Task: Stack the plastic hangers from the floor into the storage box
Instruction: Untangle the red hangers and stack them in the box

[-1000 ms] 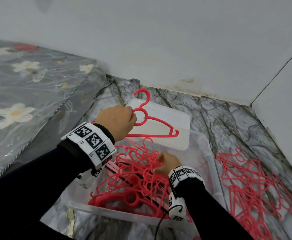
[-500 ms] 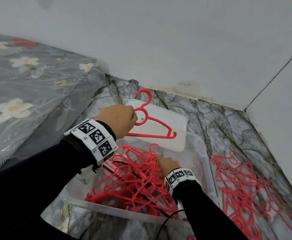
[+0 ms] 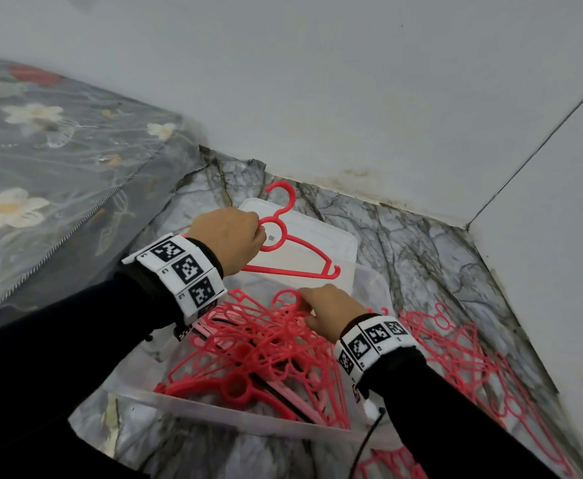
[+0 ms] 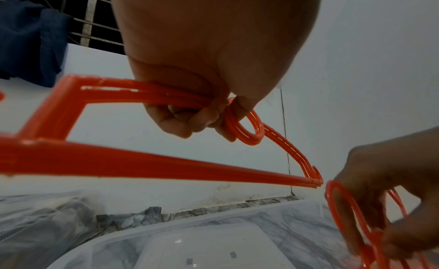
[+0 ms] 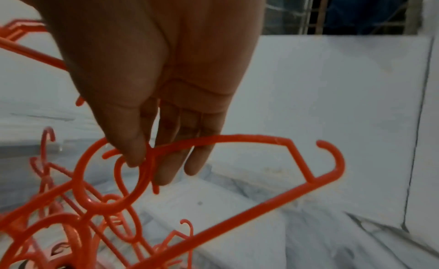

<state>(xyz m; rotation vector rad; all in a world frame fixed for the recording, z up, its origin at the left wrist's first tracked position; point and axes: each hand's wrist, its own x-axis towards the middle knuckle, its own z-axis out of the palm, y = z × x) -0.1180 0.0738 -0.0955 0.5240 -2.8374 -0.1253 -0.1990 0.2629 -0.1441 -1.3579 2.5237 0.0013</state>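
Left hand point(image 3: 228, 238) grips hangers point(image 3: 293, 250) — right hand point(image 3: 331, 314) pinches another.

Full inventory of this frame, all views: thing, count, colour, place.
held hangers: a few aligned, exact count unclear, red, raised over the lid in the left hand
hangers in box: many, tangled, red, inside the storage box
hangers on floor: many, red, right of the box
storage box: one, clear, on the floor
lid: one, translucent white, on the floor behind the box
floor: grey marble pattern
mattress: one, grey floral, under clear plastic, left
wall: white, behind
left hand: grips the held hangers near the ring
right hand: pinches a hanger's ring in the box
wristbands: two, white with black markers, one per wrist
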